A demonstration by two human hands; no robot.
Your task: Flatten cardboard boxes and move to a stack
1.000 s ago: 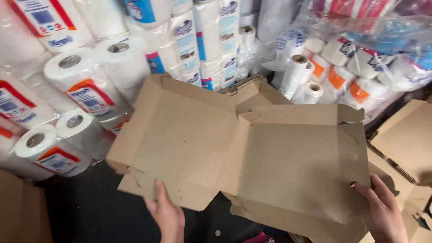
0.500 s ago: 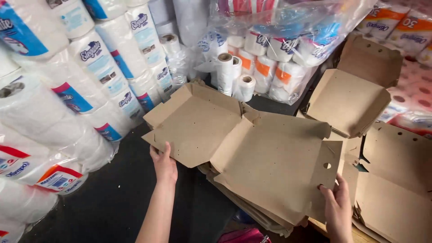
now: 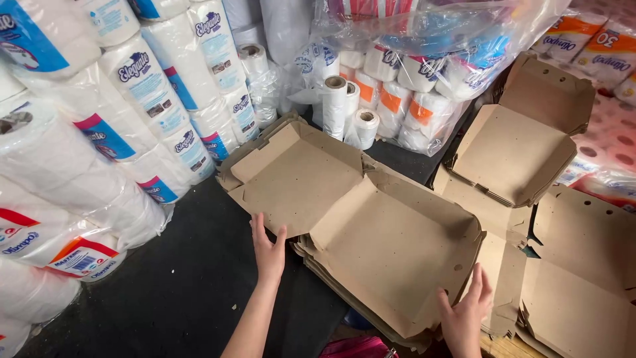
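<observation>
A brown cardboard clamshell box (image 3: 358, 212), unfolded and open, lies on top of a stack of flattened boxes (image 3: 344, 285) of the same kind, on a dark surface (image 3: 179, 292). Its 2 shallow trays are joined along a middle fold, and both are bare inside. The left hand (image 3: 268, 248) rests flat against the near edge of the left tray, fingers spread and extended, not clamped on anything. The right hand (image 3: 467, 315) sits at the near right corner of the right tray, fingers upright against the outside of its low wall; whether the thumb pinches the wall cannot be told.

To the right, a second opened box (image 3: 513, 149) stands with its lid raised, nothing inside, on another pile of flat cardboard (image 3: 576, 265) that reaches the right edge.

Wrapped paper rolls crowd the rest of the view. On the left, large white rolls (image 3: 79, 179) in clear film with blue, pink and red labels are stacked high. Behind the box, a few small white rolls (image 3: 348, 109) stand on end just beside a clear plastic bag (image 3: 430, 73) holding more rolls with orange and blue labels. More packs (image 3: 596, 46) lie at the upper right
</observation>
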